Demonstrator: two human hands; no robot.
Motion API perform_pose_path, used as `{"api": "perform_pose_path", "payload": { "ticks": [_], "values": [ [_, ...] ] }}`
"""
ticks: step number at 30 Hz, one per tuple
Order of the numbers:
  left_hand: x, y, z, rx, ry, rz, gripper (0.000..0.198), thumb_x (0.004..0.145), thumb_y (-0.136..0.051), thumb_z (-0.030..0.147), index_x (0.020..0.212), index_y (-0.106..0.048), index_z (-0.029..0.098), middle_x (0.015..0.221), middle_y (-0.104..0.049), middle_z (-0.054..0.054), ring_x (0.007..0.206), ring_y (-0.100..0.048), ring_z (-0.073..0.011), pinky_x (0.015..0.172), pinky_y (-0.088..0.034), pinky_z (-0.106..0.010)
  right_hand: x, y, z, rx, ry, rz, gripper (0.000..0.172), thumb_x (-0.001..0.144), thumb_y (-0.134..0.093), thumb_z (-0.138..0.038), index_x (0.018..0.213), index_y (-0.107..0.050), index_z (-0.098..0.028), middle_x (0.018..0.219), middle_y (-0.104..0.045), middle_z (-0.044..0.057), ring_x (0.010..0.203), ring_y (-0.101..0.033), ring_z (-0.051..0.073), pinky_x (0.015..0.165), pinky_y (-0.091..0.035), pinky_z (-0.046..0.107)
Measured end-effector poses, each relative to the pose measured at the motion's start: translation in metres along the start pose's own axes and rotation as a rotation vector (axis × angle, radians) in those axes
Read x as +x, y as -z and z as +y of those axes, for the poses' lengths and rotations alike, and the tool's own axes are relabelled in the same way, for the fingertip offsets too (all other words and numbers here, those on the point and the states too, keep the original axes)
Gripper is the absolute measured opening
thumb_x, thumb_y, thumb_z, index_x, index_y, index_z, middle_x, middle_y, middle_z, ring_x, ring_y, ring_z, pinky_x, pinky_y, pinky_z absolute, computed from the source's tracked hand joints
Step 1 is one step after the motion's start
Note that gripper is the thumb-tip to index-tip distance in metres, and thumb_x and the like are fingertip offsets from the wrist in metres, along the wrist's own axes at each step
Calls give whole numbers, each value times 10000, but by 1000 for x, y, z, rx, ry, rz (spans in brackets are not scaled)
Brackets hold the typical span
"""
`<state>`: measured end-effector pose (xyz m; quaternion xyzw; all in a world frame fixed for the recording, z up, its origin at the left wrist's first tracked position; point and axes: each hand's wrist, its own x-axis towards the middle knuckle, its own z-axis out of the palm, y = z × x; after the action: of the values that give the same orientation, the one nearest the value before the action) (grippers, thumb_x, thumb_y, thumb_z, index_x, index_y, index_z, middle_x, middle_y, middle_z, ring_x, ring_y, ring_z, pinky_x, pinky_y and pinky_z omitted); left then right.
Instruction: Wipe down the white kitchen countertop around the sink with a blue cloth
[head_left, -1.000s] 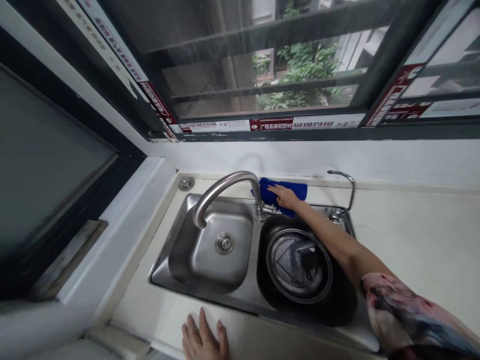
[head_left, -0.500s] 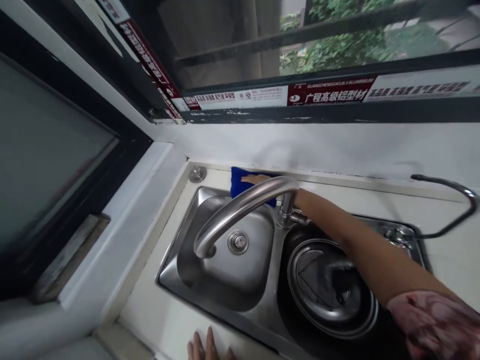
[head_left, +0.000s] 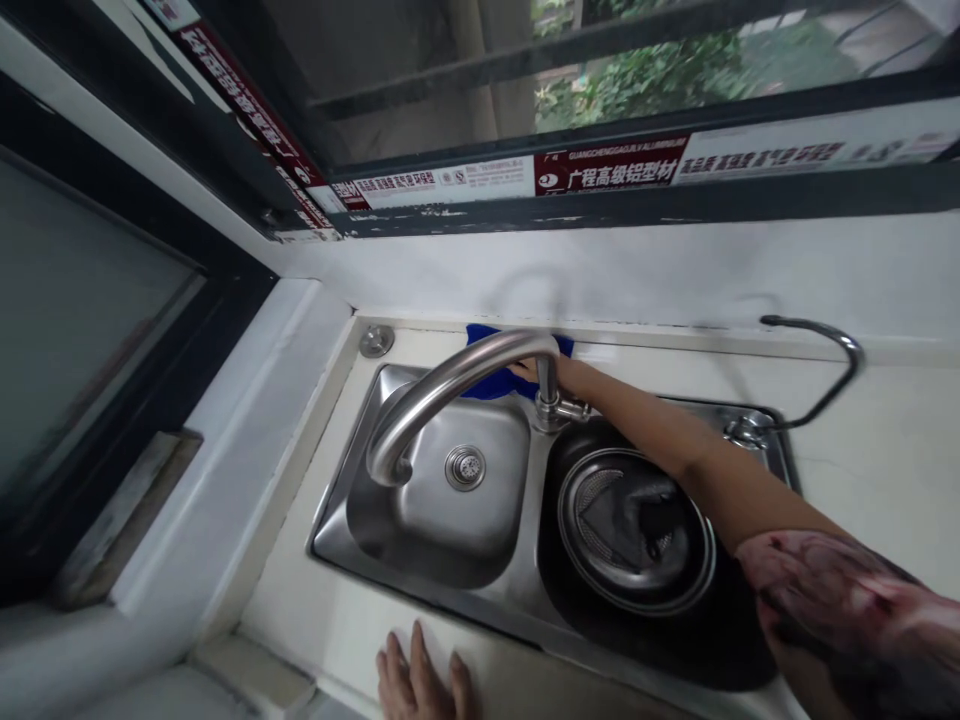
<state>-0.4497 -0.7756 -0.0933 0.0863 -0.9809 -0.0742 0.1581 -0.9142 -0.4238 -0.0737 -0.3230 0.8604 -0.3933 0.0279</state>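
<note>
My right hand (head_left: pixel 574 377) reaches across the sink to the counter strip behind it and presses on a blue cloth (head_left: pixel 486 386). The curved steel faucet (head_left: pixel 450 385) crosses in front and hides most of the fingers and part of the cloth. Near the bottom edge, my left hand (head_left: pixel 420 685) lies flat with fingers spread on the counter in front of the sink. It holds nothing.
The double steel sink has a bare left basin (head_left: pixel 427 530) with a drain (head_left: pixel 465 466). A round steel strainer bowl (head_left: pixel 634 530) sits in the dark right basin. A thin small tap (head_left: pixel 851 350) rises at the right, a round metal cap (head_left: pixel 376 341) sits at the back left, and a window runs above.
My right hand slid the blue cloth left behind the faucet, then back a little to the right. The view moved closer and shifted; my left hand stays on the front counter.
</note>
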Motion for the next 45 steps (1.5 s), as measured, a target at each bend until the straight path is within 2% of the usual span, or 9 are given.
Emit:
{"api": "perform_pose_path", "payload": {
  "ticks": [6,11,19,26,30,34,37,41,45],
  "values": [
    [4,2,12,-21,82,-22,576,1038,-531,408,1546,-556,138,1698,-398,-260,1630,-288,-449,1272,-349,-671,-74,19,24,-221,-71,107,468,981,-539,-216,1427,-677,-189,1511,-670,110,1452,-581,290,1260,-469,528],
    [6,2,20,-54,129,-4,590,1052,-470,479,1481,-614,102,1664,-439,-285,1621,-312,-445,1278,-338,-659,-140,33,43,-353,-131,204,473,1030,-487,-270,1469,-648,-195,1557,-634,102,1479,-560,284,1271,-469,536],
    [9,-1,25,-80,197,-5,659,1048,-407,538,1487,-616,93,1664,-443,-282,1628,-308,-426,1303,-299,-633,-208,46,29,-557,-400,293,503,1028,-418,-251,1457,-651,-130,1554,-629,147,1472,-560,297,1290,-436,524],
    [7,-12,18,-117,206,-4,677,1033,-403,559,1504,-606,118,1664,-440,-278,1634,-288,-432,1295,-299,-647,-227,55,-20,-591,-784,366,453,1003,-431,-172,1377,-657,-53,1503,-637,262,1376,-616,362,1150,-486,506],
    [5,-17,16,-148,198,35,657,1029,-433,555,1513,-605,145,1667,-450,-247,1637,-289,-417,1298,-302,-630,-234,63,-54,-579,-793,415,368,1031,-438,-236,1247,-686,-71,1055,-799,235,990,-761,308,934,-561,423],
    [7,-18,19,-180,173,66,639,1024,-465,532,1505,-614,139,1675,-439,-244,1639,-277,-419,1302,-287,-628,-255,46,-98,-454,-649,456,488,1106,-301,-433,1167,-709,-173,973,-801,111,898,-747,238,841,-575,343],
    [9,-17,23,-173,198,45,668,1037,-413,550,1492,-619,106,1669,-436,-260,1640,-269,-420,1312,-259,-623,-289,10,-139,-125,-521,569,567,1077,-361,-622,1009,-733,-199,914,-785,76,843,-720,237,821,-587,351],
    [11,-14,28,-159,203,34,696,1049,-377,555,1500,-604,76,1665,-431,-283,1640,-266,-425,1313,-245,-625,-352,-29,-186,71,-616,671,597,1022,-465,-710,1005,-769,-197,1014,-811,91,918,-745,254,862,-611,354],
    [14,-8,31,-171,184,43,693,1047,-398,549,1491,-614,63,1657,-432,-306,1629,-282,-448,1298,-267,-646,-417,-17,-213,-121,-727,842,615,1004,-491,-720,1131,-782,-194,1039,-827,100,925,-774,267,841,-643,354]
  ]
}}
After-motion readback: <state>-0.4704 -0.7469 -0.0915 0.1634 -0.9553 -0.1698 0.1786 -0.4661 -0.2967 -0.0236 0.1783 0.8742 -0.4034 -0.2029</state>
